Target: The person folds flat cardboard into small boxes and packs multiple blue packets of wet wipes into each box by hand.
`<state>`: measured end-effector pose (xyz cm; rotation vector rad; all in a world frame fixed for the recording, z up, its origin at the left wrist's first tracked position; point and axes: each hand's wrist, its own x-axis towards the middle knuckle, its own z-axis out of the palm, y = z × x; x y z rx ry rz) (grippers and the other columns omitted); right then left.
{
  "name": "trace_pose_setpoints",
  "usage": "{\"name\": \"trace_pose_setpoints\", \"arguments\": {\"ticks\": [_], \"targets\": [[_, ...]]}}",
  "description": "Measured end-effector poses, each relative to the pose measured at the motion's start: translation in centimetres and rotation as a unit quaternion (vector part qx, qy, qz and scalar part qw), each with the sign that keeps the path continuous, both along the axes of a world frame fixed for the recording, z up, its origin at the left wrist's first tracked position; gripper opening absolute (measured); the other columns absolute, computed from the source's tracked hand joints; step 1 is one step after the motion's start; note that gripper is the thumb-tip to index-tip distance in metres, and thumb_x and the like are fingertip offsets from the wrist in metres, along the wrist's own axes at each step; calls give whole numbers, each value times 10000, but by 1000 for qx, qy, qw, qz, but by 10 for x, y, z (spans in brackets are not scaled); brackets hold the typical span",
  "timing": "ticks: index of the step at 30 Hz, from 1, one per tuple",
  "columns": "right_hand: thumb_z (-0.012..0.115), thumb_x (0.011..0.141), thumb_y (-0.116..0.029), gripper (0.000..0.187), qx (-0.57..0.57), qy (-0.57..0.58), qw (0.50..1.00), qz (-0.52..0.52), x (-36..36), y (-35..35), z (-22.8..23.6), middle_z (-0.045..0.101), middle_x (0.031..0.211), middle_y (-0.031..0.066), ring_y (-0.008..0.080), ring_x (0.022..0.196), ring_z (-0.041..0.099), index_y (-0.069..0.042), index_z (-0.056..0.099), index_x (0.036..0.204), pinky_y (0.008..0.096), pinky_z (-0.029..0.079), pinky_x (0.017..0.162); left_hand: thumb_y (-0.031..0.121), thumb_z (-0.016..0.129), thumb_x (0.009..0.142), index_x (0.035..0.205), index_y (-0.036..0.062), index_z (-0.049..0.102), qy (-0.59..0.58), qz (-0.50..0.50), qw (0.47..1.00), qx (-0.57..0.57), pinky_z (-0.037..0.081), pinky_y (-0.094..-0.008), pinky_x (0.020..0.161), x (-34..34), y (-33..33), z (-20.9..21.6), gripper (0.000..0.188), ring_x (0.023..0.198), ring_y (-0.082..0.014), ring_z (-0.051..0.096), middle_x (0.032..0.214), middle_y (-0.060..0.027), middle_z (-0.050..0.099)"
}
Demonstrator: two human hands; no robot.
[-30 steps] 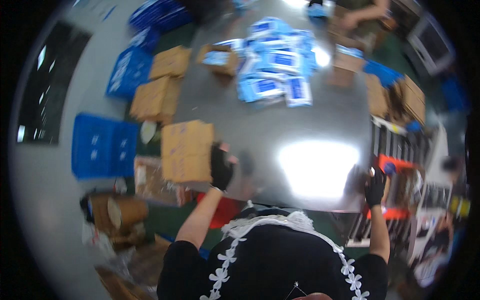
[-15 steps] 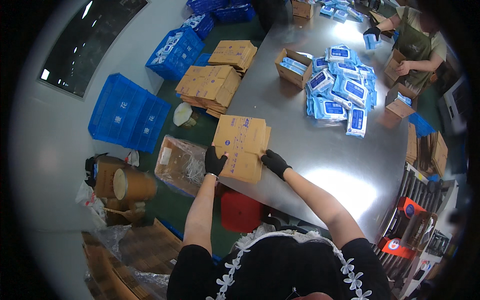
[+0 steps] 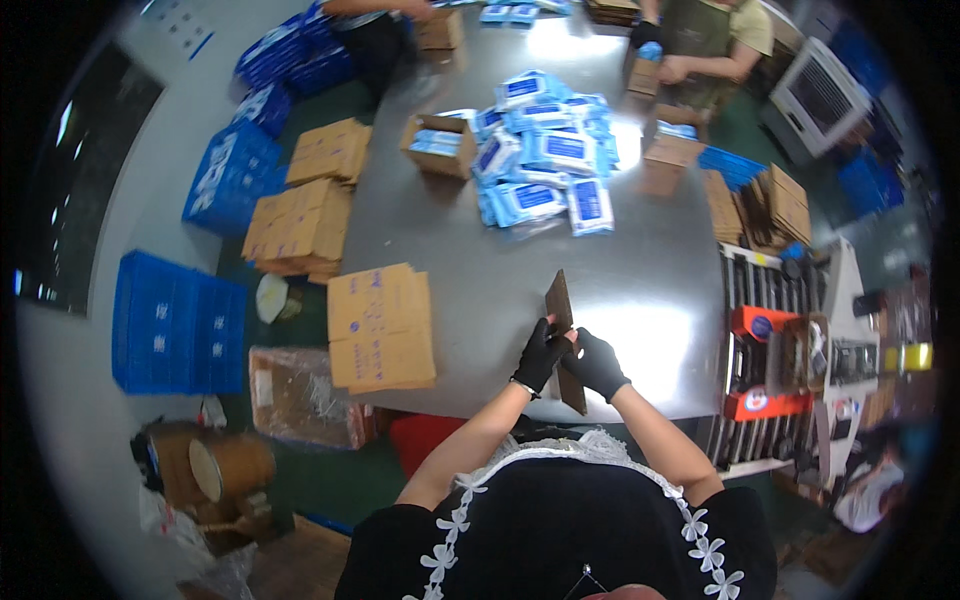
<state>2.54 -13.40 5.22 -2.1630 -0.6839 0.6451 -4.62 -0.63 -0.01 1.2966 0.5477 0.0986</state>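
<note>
A flat folded cardboard box (image 3: 561, 298) stands nearly edge-on above the front of the metal table. My left hand (image 3: 540, 360), in a black glove with the fingertips bare, is closed on its left face. On the other side my right hand (image 3: 600, 366), gloved likewise, grips the same box, and the two hands almost meet. To the left, a short stack of flat boxes (image 3: 380, 325) lies at the table's edge. Farther back is a heap of blue-and-white wipe packs (image 3: 545, 150), with an open carton (image 3: 440, 148) of packs beside it.
Piles of flat cardboard (image 3: 300, 225) and blue crates (image 3: 180, 320) line the left. A roller conveyor (image 3: 765, 345) adjoins the table's right side. Across the table a co-worker's hand (image 3: 675, 70) holds a small carton; another co-worker's arm (image 3: 375, 6) reaches in at the far left.
My view has swung right. The flat stack now lies apart from my hands at the left, and both hands have moved right, holding one flat box turned edge-on.
</note>
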Motion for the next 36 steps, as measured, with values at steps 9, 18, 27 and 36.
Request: {"name": "trace_pose_setpoints", "arguments": {"ticks": [9,18,27,36], "targets": [[790,762,-256,348,143,404,898,-101,17,-57,-20,604,860,35,125,662,595,-97,515,905,263,484,530,115,689,839,1260,12,519,50,-53,992,-103,497,-293,848,17,2,66,465,848,-145,610,901,-24,649],[670,657,-176,507,47,-270,960,-55,37,-44,14,588,1203,143,331,1049,542,-78,595,1149,488,338,1004,170,560,820,952,86,570,-4,-68,717,694,524,-423,690,50,19,60,157,742,-284,628,792,-105,597],[656,709,-210,302,-15,-356,934,16,88,-11,-9,612,882,178,310,940,589,-58,614,966,428,385,1004,272,600,833,1213,8,497,-46,-115,804,581,389,-482,990,53,-10,54,474,1076,-350,543,1214,-192,557],[616,861,-551,592,156,273,841,-441,86,-38,-87,621,1102,96,196,975,579,-50,520,1162,306,442,858,349,812,571,1480,141,255,-48,-89,853,512,376,-503,996,36,16,89,1086,1247,-417,394,1393,-256,344]]}}
